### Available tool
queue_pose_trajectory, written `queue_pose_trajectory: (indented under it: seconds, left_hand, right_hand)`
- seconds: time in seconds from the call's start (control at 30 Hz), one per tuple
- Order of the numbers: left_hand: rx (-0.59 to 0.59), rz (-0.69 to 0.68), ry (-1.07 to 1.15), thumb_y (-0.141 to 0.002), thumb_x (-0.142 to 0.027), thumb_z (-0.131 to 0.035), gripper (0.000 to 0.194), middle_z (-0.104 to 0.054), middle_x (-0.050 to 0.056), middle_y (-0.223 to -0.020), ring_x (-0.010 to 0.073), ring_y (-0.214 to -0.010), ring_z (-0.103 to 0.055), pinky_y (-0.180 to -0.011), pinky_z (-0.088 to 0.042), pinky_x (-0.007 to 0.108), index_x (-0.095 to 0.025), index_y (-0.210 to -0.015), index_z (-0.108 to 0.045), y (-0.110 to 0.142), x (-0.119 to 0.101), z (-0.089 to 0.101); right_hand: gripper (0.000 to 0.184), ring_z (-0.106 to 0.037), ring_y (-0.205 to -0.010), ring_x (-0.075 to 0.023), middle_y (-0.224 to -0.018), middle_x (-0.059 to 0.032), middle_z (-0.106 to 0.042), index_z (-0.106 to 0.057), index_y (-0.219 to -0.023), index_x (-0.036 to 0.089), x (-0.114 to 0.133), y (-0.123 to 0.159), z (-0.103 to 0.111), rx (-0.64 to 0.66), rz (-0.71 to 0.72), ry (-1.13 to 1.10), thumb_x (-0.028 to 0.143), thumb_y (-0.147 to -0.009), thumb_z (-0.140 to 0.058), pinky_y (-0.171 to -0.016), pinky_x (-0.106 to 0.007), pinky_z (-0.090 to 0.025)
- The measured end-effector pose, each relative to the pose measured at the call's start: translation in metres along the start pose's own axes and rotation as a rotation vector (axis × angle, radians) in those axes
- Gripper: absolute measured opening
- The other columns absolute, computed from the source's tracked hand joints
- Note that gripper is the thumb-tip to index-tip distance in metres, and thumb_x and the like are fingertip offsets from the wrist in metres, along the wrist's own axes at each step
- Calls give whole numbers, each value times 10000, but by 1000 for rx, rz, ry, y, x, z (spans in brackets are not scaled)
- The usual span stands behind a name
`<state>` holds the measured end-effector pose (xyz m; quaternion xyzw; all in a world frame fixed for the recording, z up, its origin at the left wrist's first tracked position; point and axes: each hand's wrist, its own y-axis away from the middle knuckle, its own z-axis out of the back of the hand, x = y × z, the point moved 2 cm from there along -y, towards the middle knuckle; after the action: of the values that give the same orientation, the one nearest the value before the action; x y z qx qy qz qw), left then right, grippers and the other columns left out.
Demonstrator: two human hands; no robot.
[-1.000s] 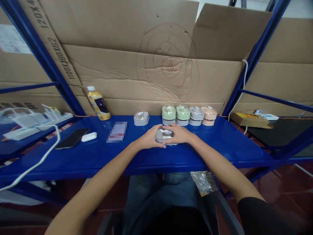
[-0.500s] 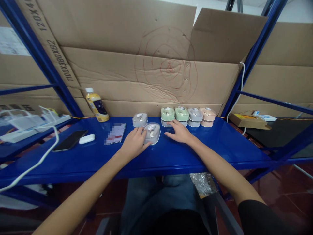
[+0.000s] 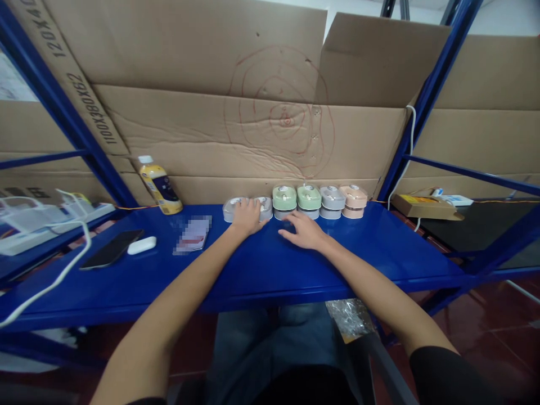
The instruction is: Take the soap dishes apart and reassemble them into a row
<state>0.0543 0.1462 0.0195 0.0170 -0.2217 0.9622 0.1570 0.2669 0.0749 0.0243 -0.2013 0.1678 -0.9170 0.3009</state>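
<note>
Right hand (image 3: 307, 230): held spread over blue table (image 3: 270, 270), nothing gripped, contact with stacked boxes (image 3: 309, 197) unclear | left hand (image 3: 248, 217): laid across left grey box (image 3: 229, 210) and right grey box (image 3: 266, 208), apparently so both are steadied; any pinch is hidden | stacked boxes: lined up alongside, presumably squared by cardboard (image 3: 202, 157) behind

Boxes (image 3: 284, 197) are green, grey and peach. The table (image 3: 270, 273) is blue. Red concentric rings (image 3: 287, 120) pattern the brown cardboard (image 3: 169, 50).
</note>
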Motion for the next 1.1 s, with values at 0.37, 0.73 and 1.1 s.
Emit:
queue_pose_trajectory:
  seconds: [0.37, 0.73, 1.1]
  left_hand:
    - [91, 97, -92, -964, -615, -511, 794, -407, 355, -1571, 535, -1464, -357, -1125, -355, 655, -20, -1484, -423, 56, 35, 11]
    - [-20, -367, 429, -971, -449, -609, 405, -520, 186, -1494, 384, -1451, -456, -1196, -399, 573, -205, -1287, -536, 135, -20, 56]
    - [218, -312, 889, -679, -532, -895, 1109, -524, 216, -1529, 402, -1395, -541, -1179, -421, 573, -172, -1563, -331, 53, -23, 7]
  right_hand:
    - [394, -681, -988, -251, -1204, -141, -673, -683, -1258, 149, 2, -1, 0, 10, -3, -16, 432, -988, -640, -894, -394, -537]
    - [1111, -448, -1472, -364, -1573, -192, -449, -434, -1565, 210, 9, 5, -3, 47, 218, -215, 626, -652, -911, -1204, -526, -397]
    - [956, -634, -1264, -352, -1416, -182, -640, -558, -1466, 180, -20, -1, 6, 70, 64, -242, 649, -693, -869, -1061, -509, -511]
